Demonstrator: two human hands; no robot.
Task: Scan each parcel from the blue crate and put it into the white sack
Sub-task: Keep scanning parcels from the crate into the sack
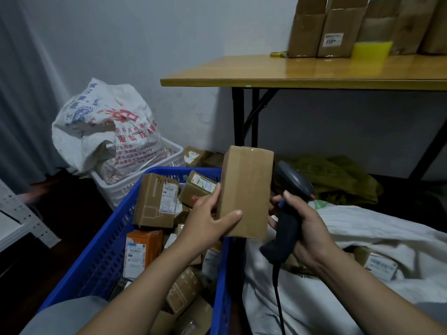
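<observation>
parcel (245, 192) stands upright over the blue crate (106, 250), near its right rim, gripped in the curled fingers of your left hand (205, 221); your right hand (312, 235) clasps the scanner (289, 226) beside it; one labelled box (379, 264) shows in the white sack (350, 221); many more lie in the crate.

Open boxes (338, 32) are stood in a row along the back of the table (314, 76), a yellow block (371, 50) and a tape roll (278, 53) just beside them. On the floor (72, 226) are set a crate (101, 257), a basket (116, 187) behind it, a sack (362, 298) to its right — and, under the table, a green cloth (338, 177).
</observation>
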